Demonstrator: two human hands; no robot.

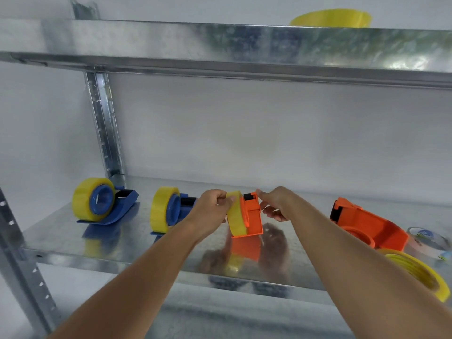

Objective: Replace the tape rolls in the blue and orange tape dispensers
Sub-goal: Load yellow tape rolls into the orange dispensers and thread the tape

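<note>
An orange tape dispenser (253, 217) stands upright at the middle of the metal shelf (61, 231) with a yellow tape roll (236, 220) on its left side. My left hand (211, 211) grips the top of that roll between fingers and thumb. My right hand (275, 204) is at the dispenser's right side near its cutter end, fingers loosely bent and touching it. Two blue dispensers, one at the far left (105, 204) and one beside my left wrist (171, 209), each carry a yellow roll. A second orange dispenser (367, 225) lies on its side at the right, with no roll on it.
A loose yellow roll (420, 272) lies at the shelf's front right edge, partly behind my right forearm. A pale roll with a blue label (425, 237) sits behind it. Another yellow roll (332, 18) rests on the upper shelf. A steel upright (105, 128) stands at the back left.
</note>
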